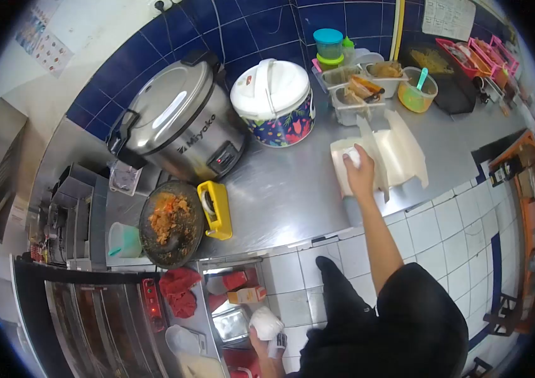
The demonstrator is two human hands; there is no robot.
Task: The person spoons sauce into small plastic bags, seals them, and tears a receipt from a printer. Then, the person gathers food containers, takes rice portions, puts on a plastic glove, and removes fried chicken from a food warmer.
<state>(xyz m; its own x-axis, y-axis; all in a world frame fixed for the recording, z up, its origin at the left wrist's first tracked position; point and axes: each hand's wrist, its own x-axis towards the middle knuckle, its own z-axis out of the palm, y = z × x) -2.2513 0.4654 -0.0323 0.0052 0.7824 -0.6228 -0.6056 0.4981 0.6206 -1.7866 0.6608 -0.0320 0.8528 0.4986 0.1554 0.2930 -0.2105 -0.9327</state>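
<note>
My right hand (360,171) is closed around a small white item (351,155), perhaps a wrapped packet, over one side of an open paper food box (415,151). A second open paper box (338,165) lies right beside it, partly under my hand. Low in the view, my left hand (259,345) grips a rounded white bundle (266,322), its exact kind unclear. That hand is close to the shelf under the counter, and a watch shows at the wrist.
A large steel rice cooker (173,120) and a floral rice bucket (277,120) stand at the back. A stone mortar (173,242) with orange sambal sits left, beside a yellow tape dispenser (216,211). Food containers (359,113) and a yellow-filled tub (417,99) line the rear right.
</note>
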